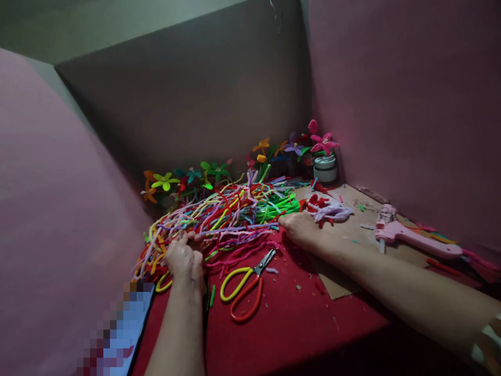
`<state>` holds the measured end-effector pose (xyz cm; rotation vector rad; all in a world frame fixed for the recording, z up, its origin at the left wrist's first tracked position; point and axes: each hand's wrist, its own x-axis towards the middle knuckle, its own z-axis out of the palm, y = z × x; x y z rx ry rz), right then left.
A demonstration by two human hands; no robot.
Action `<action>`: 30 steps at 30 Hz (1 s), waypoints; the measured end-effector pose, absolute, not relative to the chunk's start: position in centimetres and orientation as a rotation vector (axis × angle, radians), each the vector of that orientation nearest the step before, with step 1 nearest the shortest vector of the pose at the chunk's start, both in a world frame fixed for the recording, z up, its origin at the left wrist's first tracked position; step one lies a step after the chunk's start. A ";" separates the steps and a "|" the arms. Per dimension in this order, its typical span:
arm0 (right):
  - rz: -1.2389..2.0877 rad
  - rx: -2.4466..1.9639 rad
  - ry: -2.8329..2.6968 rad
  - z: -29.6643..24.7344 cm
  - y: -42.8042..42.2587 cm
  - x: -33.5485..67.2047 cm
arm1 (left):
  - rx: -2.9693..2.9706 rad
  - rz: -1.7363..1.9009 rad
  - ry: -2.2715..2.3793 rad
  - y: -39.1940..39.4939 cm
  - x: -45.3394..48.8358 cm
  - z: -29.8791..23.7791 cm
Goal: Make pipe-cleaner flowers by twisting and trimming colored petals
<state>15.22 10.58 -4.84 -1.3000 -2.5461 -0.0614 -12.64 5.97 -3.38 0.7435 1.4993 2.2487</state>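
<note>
In the head view, a purple fuzzy stem (238, 228) runs nearly straight between the hands, across the near side of a multicoloured stem heap (230, 206). The left hand (185, 258) has its grip closed on the left end; the right hand (300, 228) pinches the right end. Nearer, scissors (258, 269) lie on the red desk (297, 329); a pink glue gun (418, 238) rests to the right, on cardboard (340, 279).
</note>
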 end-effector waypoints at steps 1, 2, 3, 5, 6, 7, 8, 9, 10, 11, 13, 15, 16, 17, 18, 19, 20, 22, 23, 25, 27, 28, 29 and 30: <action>-0.080 -1.308 -2.558 -4.8 10.5 15.2 | 0.738 2.259 1.518 6.0 -12.5 -3.5; -0.090 -1.323 -2.568 -4.8 10.4 15.1 | 0.724 2.257 1.543 6.1 -12.3 -3.6; -0.089 -1.341 -2.577 -4.8 10.4 15.0 | 0.714 2.245 1.573 6.1 -12.1 -3.7; -0.057 -1.372 -2.593 -5.0 10.4 14.9 | 0.744 2.192 1.648 6.1 -11.8 -3.9; -0.041 -1.381 -2.597 -5.1 10.4 14.9 | 0.768 2.155 1.693 6.1 -11.8 -4.1; -0.032 -1.390 -2.589 -5.2 10.4 14.8 | 0.797 2.114 1.745 6.0 -11.7 -4.2; -0.032 -1.390 -2.572 -5.3 10.4 14.7 | 0.828 2.070 1.802 6.0 -11.7 -4.3; -0.041 -1.385 -2.548 -5.3 10.4 14.7 | 0.860 2.029 1.864 6.0 -11.8 -4.3; -0.055 -1.376 -2.519 -5.4 10.4 14.6 | 0.894 1.994 1.931 5.9 -11.8 -4.3; -0.070 -1.365 -2.492 -5.4 10.3 14.6 | 0.929 1.965 2.000 5.9 -11.8 -4.2; -0.104 -1.344 -2.440 -5.3 10.1 14.6 | 1.008 1.924 2.140 5.7 -11.7 -3.8; -0.126 -1.315 -2.396 -5.1 9.8 14.6 | 1.093 1.907 2.267 5.3 -11.3 -3.2; -0.124 -1.285 -2.385 -5.0 9.7 14.6 | 1.147 1.896 2.330 5.1 -11.0 -2.9; -0.115 -1.243 -2.381 -4.9 9.5 14.5 | 1.223 1.879 2.408 4.9 -10.7 -2.6; -0.100 -1.191 -2.389 -4.9 9.4 14.4 | 1.354 1.824 2.518 4.7 -10.3 -2.4; -0.086 -1.135 -2.405 -5.0 9.3 14.3 | 1.466 1.788 2.592 4.5 -10.0 -2.3; -0.076 -1.076 -2.424 -5.0 9.3 14.2 | 1.587 1.747 2.643 4.4 -9.7 -2.3; -0.069 -0.963 -2.461 -5.3 9.4 13.9 | 1.781 1.672 2.657 4.3 -9.2 -2.6; -0.070 -0.911 -2.474 -5.5 9.4 13.8 | 1.851 1.593 2.646 4.4 -9.1 -2.9; -0.063 -0.844 -2.480 -5.9 9.5 13.6 | 1.921 1.361 2.644 4.6 -9.0 -3.5; -0.041 -0.820 -2.475 -6.2 9.6 13.5 | 1.919 1.152 2.664 4.8 -9.1 -3.9; -0.029 -0.815 -2.473 -6.2 9.6 13.5 | 1.910 1.092 2.680 4.8 -9.1 -3.9; -0.022 -0.811 -2.471 -6.3 9.5 13.6 | 1.897 1.058 2.707 4.7 -9.2 -3.9; -0.021 -0.806 -2.472 -6.2 9.5 13.6 | 1.882 1.040 2.743 4.6 -9.2 -3.8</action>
